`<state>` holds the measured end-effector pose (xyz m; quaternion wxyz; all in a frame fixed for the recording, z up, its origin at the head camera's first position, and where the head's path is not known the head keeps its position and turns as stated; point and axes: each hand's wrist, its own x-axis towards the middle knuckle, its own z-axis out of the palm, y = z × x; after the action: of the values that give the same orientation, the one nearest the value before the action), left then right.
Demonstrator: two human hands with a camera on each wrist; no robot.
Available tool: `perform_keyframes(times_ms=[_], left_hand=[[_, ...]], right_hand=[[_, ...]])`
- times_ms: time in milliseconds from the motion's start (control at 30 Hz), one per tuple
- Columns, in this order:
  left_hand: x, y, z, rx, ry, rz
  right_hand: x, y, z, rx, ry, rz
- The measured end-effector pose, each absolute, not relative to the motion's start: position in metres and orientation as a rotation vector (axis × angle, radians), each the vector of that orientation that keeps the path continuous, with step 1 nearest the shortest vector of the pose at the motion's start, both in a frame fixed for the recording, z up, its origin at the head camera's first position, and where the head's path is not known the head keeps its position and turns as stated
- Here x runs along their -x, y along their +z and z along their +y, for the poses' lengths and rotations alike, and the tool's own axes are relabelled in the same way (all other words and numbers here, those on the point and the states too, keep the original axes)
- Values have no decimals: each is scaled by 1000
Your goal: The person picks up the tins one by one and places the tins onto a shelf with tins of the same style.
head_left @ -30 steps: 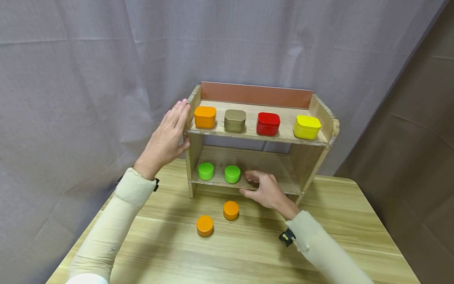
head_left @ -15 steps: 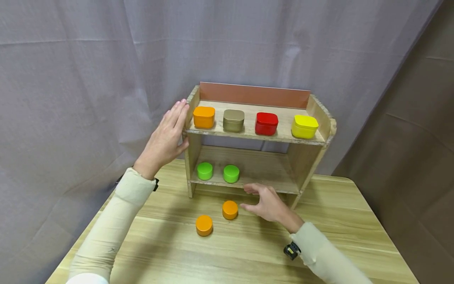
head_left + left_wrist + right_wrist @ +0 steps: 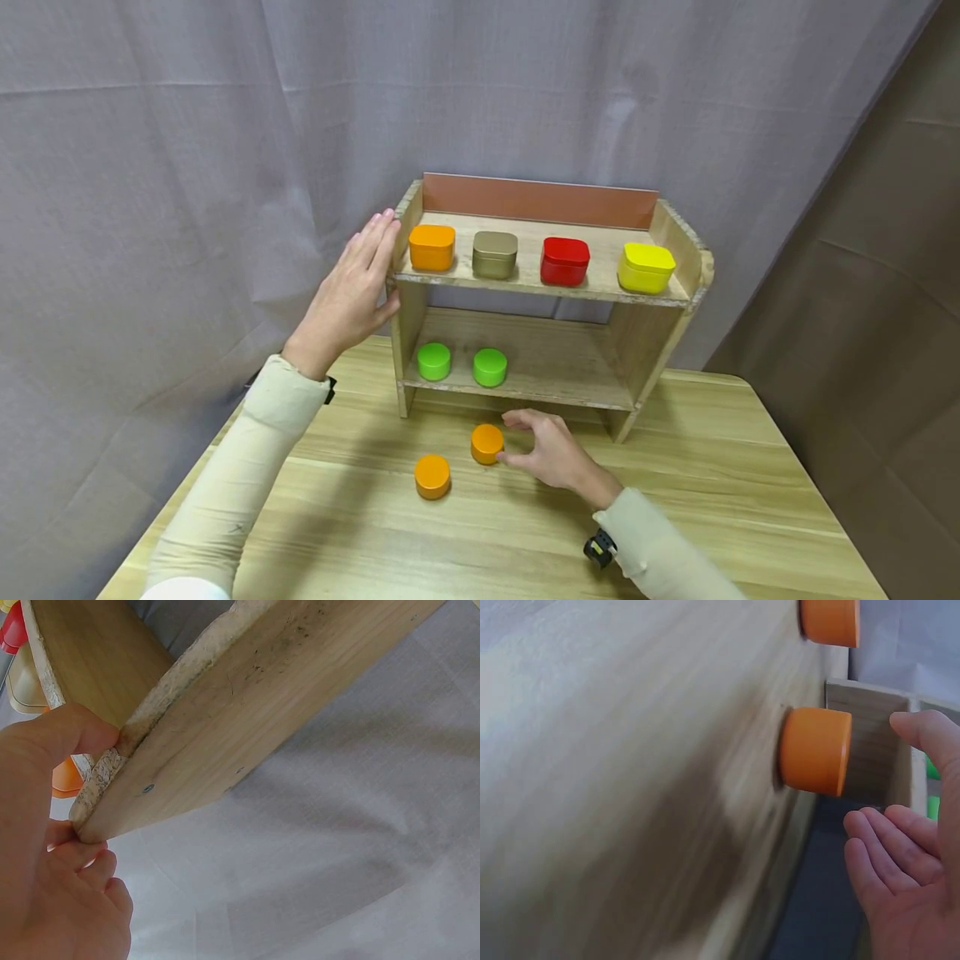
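At the left side panel of a small two-tier wooden shelf (image 3: pixel 525 289), my left hand (image 3: pixel 348 292) holds the panel. In the left wrist view, the thumb (image 3: pixel 86 731) lies on its front edge and the fingers bend round its corner. My right hand (image 3: pixel 551 450) hovers over the table with thumb and fingers spread, just right of a small round orange tin (image 3: pixel 487 443). Its thumb tip is close by that tin's side, and nothing is in its grasp. Another round orange tin (image 3: pixel 432 477) sits nearer the front left. Two round green tins, left (image 3: pixel 434 362) and right (image 3: pixel 490 367), stand on the lower tier.
Along the upper tier stand rounded-square tins: orange (image 3: pixel 432 248), dull gold (image 3: pixel 494 256), red (image 3: pixel 565 262) and yellow (image 3: pixel 647 268). A brown strip (image 3: pixel 540 200) backs that tier. Grey curtain (image 3: pixel 187 167) hangs behind the wooden table (image 3: pixel 360 533).
My right hand has come out from in front of the lower tier, down and toward the nearer table, beside the right-hand round orange tin. The left hand has stayed on the shelf panel.
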<state>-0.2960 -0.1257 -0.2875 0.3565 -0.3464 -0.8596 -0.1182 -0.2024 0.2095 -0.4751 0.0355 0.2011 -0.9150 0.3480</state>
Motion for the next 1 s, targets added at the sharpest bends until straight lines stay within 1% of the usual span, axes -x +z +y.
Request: perform_keyframes(times_ms=[233,533,1000], left_hand=[[295,-288,-126,892,-297,-2222],[294,-289,-126,892,-310,-2224],[295,-287,-126,908,-311,-2217]], right_hand=[[209,-493,204,-581,1166,-2799],[219,-508,198,-549,1133,-2802],[225,-518,195,-539,1131,-2797]])
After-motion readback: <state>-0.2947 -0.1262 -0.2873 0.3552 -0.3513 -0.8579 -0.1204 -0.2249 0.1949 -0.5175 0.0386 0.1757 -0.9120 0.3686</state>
